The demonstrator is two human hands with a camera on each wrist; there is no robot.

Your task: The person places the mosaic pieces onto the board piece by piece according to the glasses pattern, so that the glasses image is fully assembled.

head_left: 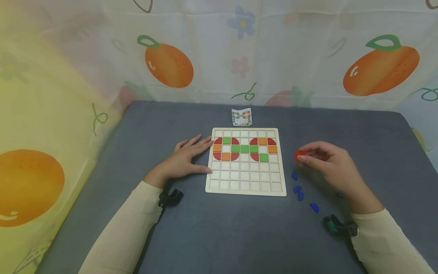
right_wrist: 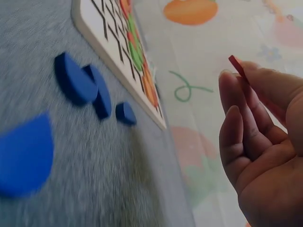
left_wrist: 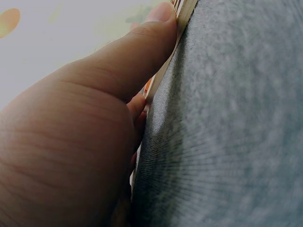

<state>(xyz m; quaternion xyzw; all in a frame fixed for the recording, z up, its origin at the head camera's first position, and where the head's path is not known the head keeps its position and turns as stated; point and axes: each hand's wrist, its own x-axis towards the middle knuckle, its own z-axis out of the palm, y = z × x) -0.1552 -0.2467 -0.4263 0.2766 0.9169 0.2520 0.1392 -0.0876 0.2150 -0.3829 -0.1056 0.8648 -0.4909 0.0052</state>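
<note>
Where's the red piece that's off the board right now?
Head view: red piece is pinched in the right hand, right of the board, just beyond the nearest blue piece.

I see a grey fabric-topped table bearing a gridded wooden board left of the pinching right hand. Blue half-round pieces lie on that grip's near side, a pattern card beyond, leftward.

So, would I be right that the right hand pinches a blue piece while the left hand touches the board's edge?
Not quite: the piece pinched by the right hand is red, as the head view shows; the left hand does touch the edge of the board.
</note>
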